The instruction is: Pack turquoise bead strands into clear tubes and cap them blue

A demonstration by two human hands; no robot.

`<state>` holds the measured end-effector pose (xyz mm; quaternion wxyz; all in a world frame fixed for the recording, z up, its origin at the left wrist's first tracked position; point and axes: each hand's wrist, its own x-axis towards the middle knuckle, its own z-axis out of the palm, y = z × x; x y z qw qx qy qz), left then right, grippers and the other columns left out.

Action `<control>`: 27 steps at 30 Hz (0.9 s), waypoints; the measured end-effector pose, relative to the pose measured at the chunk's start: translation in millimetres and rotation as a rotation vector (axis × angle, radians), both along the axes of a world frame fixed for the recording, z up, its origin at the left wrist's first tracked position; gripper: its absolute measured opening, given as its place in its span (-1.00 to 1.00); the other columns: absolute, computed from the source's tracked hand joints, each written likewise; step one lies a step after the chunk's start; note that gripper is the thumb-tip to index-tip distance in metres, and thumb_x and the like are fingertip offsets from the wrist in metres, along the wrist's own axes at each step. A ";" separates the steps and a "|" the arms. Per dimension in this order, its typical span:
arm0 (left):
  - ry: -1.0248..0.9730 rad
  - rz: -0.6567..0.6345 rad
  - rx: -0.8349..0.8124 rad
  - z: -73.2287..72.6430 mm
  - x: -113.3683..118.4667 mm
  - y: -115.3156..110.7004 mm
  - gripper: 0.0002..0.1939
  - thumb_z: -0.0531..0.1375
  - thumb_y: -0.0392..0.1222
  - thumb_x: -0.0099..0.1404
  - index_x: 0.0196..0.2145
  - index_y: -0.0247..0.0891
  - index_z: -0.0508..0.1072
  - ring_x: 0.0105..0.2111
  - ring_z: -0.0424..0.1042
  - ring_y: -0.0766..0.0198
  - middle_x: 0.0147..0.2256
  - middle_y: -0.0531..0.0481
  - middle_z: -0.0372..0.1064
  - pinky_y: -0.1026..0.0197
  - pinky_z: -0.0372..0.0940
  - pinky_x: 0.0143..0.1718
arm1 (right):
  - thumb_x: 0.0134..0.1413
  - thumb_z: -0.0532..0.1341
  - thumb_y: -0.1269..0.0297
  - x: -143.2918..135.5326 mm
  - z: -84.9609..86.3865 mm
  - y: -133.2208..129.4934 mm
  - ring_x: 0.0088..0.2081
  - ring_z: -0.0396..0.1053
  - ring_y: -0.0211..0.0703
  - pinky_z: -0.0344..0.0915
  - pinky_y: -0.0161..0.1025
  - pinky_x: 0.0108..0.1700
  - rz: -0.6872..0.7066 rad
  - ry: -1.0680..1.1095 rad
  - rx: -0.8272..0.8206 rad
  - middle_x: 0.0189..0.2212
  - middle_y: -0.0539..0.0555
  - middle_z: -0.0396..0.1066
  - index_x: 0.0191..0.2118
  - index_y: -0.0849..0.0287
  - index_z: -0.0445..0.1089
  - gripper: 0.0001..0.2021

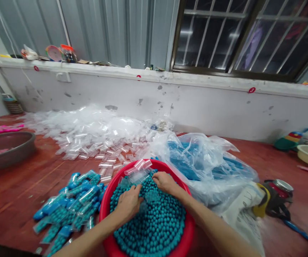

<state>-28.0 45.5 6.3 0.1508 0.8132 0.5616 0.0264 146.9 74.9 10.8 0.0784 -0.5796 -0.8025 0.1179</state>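
A red basin full of round teal beads stands in front of me. My left hand is over its left side, fingers curled against a clear plastic tube that is partly hidden. Over the far right part of the beads, my right hand has its fingers bent down with the tips at the beads; anything in them is hidden. A bead-filled clear tube lies between the hands. More clear tubes rest at the basin's far rim.
Left of the basin lies a pile of bead-filled tubes with blue ends. Clear tubes are heaped by the wall. A plastic bag holds blue pieces at right, near a white sack. A grey basin stands far left.
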 end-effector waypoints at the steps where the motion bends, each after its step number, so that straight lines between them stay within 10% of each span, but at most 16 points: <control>1: 0.003 -0.001 -0.011 -2.1 1.2 3.8 -0.59 -0.01 -0.22 0.13 -0.03 -0.24 0.23 -0.17 0.36 0.06 -0.13 -0.16 0.32 0.11 0.22 -0.21 | 0.11 -0.10 0.44 2.6 0.1 8.8 -0.15 0.29 -0.09 0.16 -0.25 -0.16 -0.040 -0.012 0.015 -0.22 0.15 0.37 -0.17 0.24 0.33 -0.70; 8: -0.031 -0.047 -0.052 -12.7 -0.9 11.3 -0.57 0.05 -0.27 0.04 -0.08 -0.29 0.22 -0.11 0.32 0.13 -0.15 -0.14 0.34 0.19 0.17 -0.14 | -0.09 0.05 0.49 0.5 -12.1 40.3 -0.10 0.27 -0.11 0.18 -0.27 -0.14 -0.016 -0.061 -0.049 -0.12 0.10 0.34 -0.06 0.17 0.27 -0.60; 18: 0.030 -0.107 -0.031 -6.0 -0.5 -12.9 -0.69 0.02 -0.17 0.12 -0.14 -0.14 0.27 -0.22 0.36 0.13 -0.20 -0.05 0.33 0.15 0.20 -0.22 | -0.06 0.10 0.34 32.7 7.4 -17.6 -0.25 0.38 -0.04 0.20 -0.25 -0.31 0.039 -0.220 -0.126 -0.34 0.10 0.46 -0.31 0.12 0.41 -0.81; 27: -0.055 -0.091 -0.088 -12.1 39.1 3.2 -0.76 0.03 -0.23 0.08 -0.26 -0.31 0.32 -0.24 0.35 0.03 -0.28 -0.20 0.36 0.07 0.18 -0.23 | 0.10 0.01 0.32 1.1 -7.7 -25.1 -0.21 0.33 -0.03 0.14 -0.22 -0.22 0.040 -0.246 -0.021 -0.31 0.14 0.43 -0.28 0.18 0.35 -0.81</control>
